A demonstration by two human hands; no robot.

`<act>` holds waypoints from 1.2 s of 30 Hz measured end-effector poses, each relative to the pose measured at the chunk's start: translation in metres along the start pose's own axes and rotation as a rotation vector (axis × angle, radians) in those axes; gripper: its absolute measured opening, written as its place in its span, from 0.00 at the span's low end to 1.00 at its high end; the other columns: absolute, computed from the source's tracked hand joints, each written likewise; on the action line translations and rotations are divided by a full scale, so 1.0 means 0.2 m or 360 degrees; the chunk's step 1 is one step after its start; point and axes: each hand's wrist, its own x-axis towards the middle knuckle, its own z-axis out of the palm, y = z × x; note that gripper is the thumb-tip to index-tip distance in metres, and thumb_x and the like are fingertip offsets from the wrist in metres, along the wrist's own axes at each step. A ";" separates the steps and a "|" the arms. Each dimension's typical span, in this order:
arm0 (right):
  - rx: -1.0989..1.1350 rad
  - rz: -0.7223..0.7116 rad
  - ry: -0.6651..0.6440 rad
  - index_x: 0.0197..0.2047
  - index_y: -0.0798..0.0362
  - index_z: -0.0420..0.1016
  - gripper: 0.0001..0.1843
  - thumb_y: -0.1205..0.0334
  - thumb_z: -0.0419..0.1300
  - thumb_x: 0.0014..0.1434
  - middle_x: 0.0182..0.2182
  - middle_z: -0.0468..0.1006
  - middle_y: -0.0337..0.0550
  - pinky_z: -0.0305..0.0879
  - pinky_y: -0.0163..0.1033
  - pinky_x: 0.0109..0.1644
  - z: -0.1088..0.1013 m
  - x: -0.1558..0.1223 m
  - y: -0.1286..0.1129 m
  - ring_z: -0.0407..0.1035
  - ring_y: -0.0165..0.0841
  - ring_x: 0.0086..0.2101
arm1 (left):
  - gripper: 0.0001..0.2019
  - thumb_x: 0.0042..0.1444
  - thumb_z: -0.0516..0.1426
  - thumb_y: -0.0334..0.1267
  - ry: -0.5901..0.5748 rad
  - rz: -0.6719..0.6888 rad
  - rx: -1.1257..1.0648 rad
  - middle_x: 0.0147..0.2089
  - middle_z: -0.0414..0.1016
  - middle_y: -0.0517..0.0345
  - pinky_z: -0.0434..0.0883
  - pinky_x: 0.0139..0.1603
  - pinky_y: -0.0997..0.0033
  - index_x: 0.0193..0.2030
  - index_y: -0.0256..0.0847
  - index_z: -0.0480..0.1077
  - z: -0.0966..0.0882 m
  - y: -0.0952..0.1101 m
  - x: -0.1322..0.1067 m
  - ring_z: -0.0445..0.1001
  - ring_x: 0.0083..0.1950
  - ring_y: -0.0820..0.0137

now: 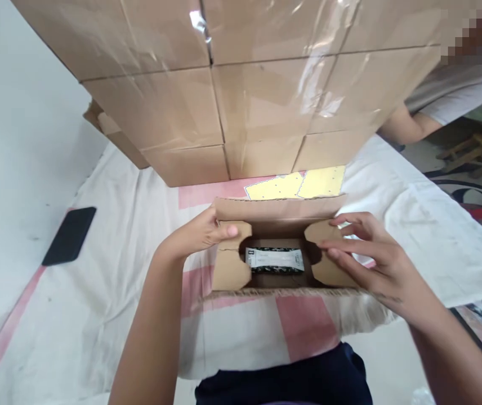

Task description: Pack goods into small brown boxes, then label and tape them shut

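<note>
While the left hand (201, 232) is gripping the left end of the cardboard box (283, 228), thumb on the left end flap (230, 275), the right hand (376, 256) is touching the right end flap (331, 271) with partly spread fingers; whether it is pinching, I cannot tell. The wrapped packet (275, 260) is already lying inside; both end flaps are leaning inward, but the far long flap (279, 208) is standing unfolded. Pale cloth is covering the surface (131, 304). Stacked cartons (262, 101) are towering beyond yellow sheets (321, 181), a dark phone-like object (70, 236) is lying left, and another person's sleeve (464, 93) is showing far right.
</note>
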 end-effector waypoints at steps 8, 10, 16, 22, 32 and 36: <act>0.0449 0.0073 0.0443 0.71 0.41 0.58 0.31 0.41 0.47 0.70 0.69 0.64 0.52 0.59 0.67 0.68 0.28 -0.26 0.02 0.56 0.52 0.69 | 0.42 0.50 0.37 0.81 0.0855 0.0561 -0.0541 0.61 0.75 0.46 0.64 0.67 0.44 0.19 0.43 0.67 0.33 -0.15 -0.11 0.71 0.61 0.50; 0.0574 0.0316 0.0723 0.72 0.40 0.58 0.28 0.48 0.50 0.71 0.66 0.68 0.49 0.64 0.64 0.66 0.36 -0.21 0.02 0.60 0.49 0.67 | 0.43 0.52 0.35 0.80 0.0938 0.0519 -0.0583 0.58 0.77 0.46 0.64 0.65 0.43 0.15 0.42 0.63 0.36 -0.20 -0.08 0.72 0.58 0.50; 0.0890 0.0348 0.1000 0.68 0.47 0.64 0.31 0.58 0.57 0.61 0.61 0.75 0.50 0.68 0.52 0.63 0.43 -0.04 0.05 0.69 0.46 0.61 | 0.32 0.43 0.64 0.70 0.0978 0.0380 -0.0508 0.57 0.77 0.41 0.69 0.57 0.53 0.15 0.41 0.66 0.33 -0.22 -0.03 0.71 0.60 0.45; 0.0854 0.0261 0.1079 0.57 0.51 0.74 0.26 0.58 0.57 0.55 0.57 0.78 0.51 0.67 0.55 0.63 0.44 -0.03 0.09 0.71 0.49 0.58 | 0.26 0.52 0.61 0.65 0.0929 0.0323 -0.0333 0.49 0.79 0.44 0.72 0.53 0.56 0.28 0.41 0.76 0.32 -0.10 -0.14 0.76 0.54 0.50; 0.0903 0.0131 0.1163 0.50 0.52 0.79 0.22 0.55 0.58 0.54 0.51 0.82 0.52 0.72 0.51 0.58 0.48 0.01 0.17 0.75 0.49 0.52 | 0.32 0.53 0.63 0.65 -0.0004 0.0766 0.1242 0.66 0.73 0.55 0.64 0.68 0.44 0.62 0.59 0.71 0.44 0.10 -0.18 0.71 0.66 0.49; 0.0922 0.0159 0.1181 0.49 0.52 0.79 0.21 0.55 0.58 0.54 0.50 0.82 0.51 0.73 0.51 0.57 0.48 0.00 0.14 0.76 0.50 0.52 | 0.35 0.55 0.64 0.60 -0.0141 0.0594 0.1310 0.70 0.67 0.57 0.56 0.73 0.41 0.69 0.60 0.63 0.46 0.16 -0.21 0.61 0.73 0.50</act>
